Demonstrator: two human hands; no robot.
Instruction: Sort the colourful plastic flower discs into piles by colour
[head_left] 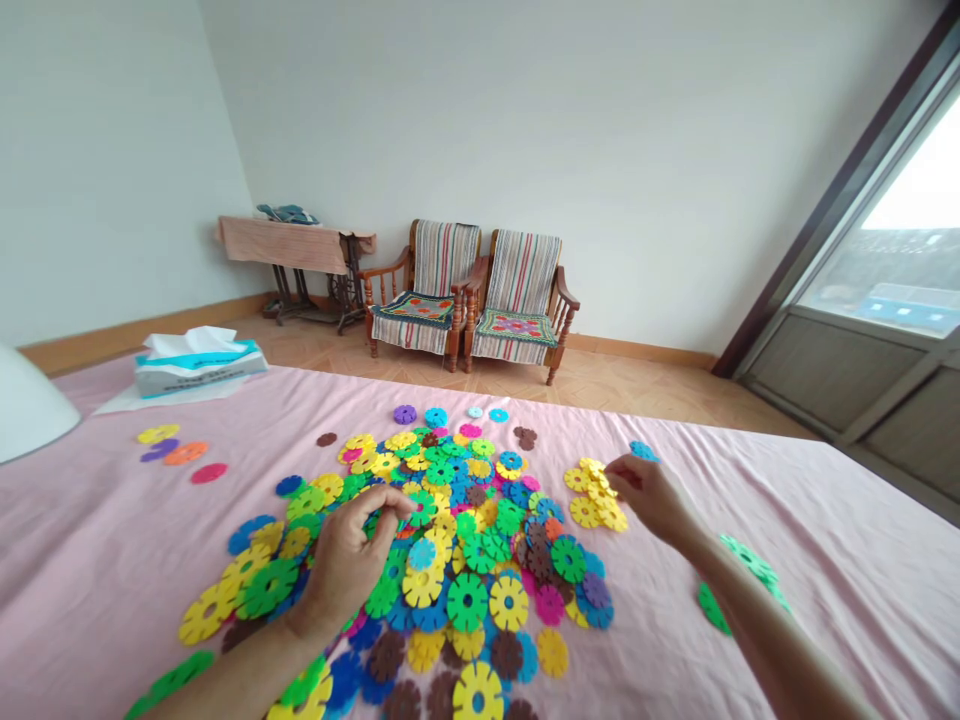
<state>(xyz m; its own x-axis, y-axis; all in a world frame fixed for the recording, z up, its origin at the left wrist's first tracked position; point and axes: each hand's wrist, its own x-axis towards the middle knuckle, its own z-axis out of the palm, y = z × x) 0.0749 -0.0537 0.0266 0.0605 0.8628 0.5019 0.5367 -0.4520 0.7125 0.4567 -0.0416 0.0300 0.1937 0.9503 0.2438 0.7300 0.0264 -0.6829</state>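
Note:
A big heap of flat plastic snowflake discs point(450, 540) in yellow, green, blue, brown and pink lies on a pink cloth-covered table point(112, 560). My left hand point(349, 560) rests over the left part of the heap, fingers curled and pinched together above a green disc; what is between the fingertips is too small to tell. My right hand point(649, 495) reaches to a small group of yellow discs point(596, 495) at the right of the heap, fingertips pinched on one yellow disc there.
A tissue pack point(196, 362) lies at the far left. A few stray discs point(176, 452) sit left of the heap, green discs point(739, 575) under my right forearm. A white curved object point(26, 410) stands at the left edge. Two armchairs point(469, 295) stand beyond.

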